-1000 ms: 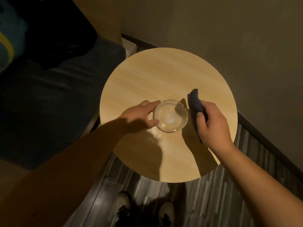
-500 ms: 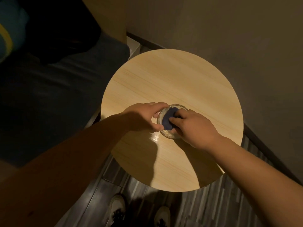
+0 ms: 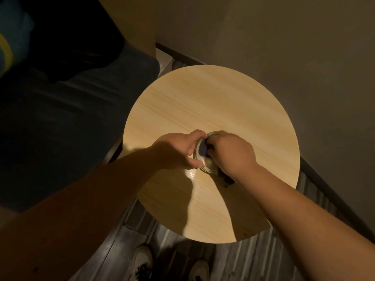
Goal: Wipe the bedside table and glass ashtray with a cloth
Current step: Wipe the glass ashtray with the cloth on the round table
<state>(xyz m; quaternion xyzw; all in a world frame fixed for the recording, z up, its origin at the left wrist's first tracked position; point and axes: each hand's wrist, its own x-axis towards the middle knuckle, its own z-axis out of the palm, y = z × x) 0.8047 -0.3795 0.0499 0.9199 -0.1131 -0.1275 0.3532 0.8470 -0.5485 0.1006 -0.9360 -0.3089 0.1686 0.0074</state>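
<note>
A dark bed fills the side from 8 to 10 o'clock, and its cover looks smooth and almost black. Up at 10 o'clock, in the corner, sits something blue with a yellow stripe (too dim to tell what it is). A tan wooden panel stands at 11 o'clock, just behind the bed. A plain brownish wall runs from 12 to 3 o'clock, with a dark baseboard along its bottom edge. The floor at 6 o'clock has gray wood planks. Two pale shoes with dark laces stand on it, side by side.
</note>
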